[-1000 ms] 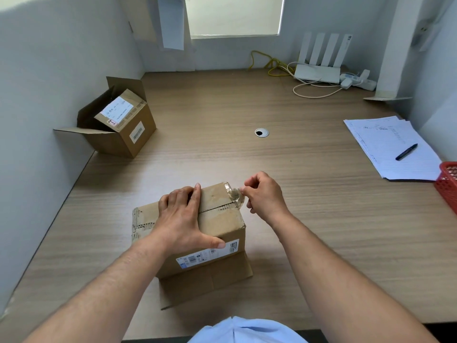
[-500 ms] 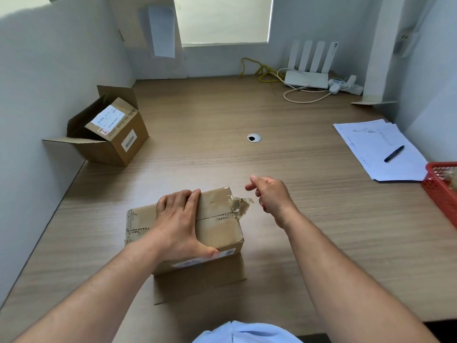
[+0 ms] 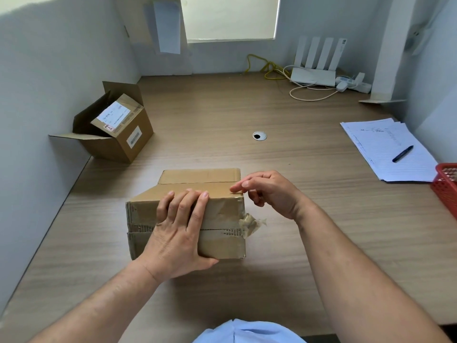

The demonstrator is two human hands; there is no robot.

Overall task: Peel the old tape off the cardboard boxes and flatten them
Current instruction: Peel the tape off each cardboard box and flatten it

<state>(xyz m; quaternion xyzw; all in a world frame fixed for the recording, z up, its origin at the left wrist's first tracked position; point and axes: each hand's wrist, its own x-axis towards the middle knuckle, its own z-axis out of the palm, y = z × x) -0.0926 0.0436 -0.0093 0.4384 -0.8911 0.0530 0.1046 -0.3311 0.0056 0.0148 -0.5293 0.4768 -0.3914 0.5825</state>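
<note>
Cardboard box (image 3: pixel 222 214) sits on the wooden desk (image 3: pixel 321 231), close to the person and a little left of centre. A crumpled strip of tape (image 3: pixel 251 224) hangs loose off its right side. The left hand (image 3: pixel 178 233) grasps the box, fingers bent over the top edge and thumb hooked at the near lower edge. The right hand (image 3: pixel 272 194) grips nothing: its index fingertip touches the box's upper right edge, the other fingers loosely curled. A second box (image 3: pixel 116 134) stands open far left; papers (image 3: pixel 380 144) with a pen (image 3: pixel 402 153) lie far right.
</note>
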